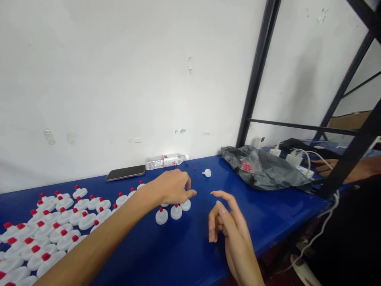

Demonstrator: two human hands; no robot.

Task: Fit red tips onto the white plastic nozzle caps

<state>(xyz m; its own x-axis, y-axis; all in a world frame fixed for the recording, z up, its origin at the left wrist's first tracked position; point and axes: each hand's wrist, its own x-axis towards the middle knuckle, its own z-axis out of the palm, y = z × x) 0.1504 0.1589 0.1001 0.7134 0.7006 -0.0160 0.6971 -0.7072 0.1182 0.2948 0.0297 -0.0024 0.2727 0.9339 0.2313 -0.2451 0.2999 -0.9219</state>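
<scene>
My left hand (176,187) reaches over a few white caps with red tips, its fingers curled downward and their ends mostly hidden. Right under it stands a white cap (186,205), its top covered by the hand; whether the fingers grip it does not show. Two more red-tipped caps, a left one (161,216) and a right one (176,212), stand upright close by. My right hand (228,222) hovers over the blue table (184,254), index finger and thumb apart, with nothing visible between them. Beyond it lie a white cap (207,173) on its side and a small red tip (195,169).
Many red-tipped white caps (64,216) crowd the table's left. Along the wall lie a phone (125,172) and a plastic bottle (165,161). A dark plastic bag (264,171) with a clear bag of red tips (248,165) lies right, beside a black metal frame (258,71). Another person's hand (326,167) is beyond.
</scene>
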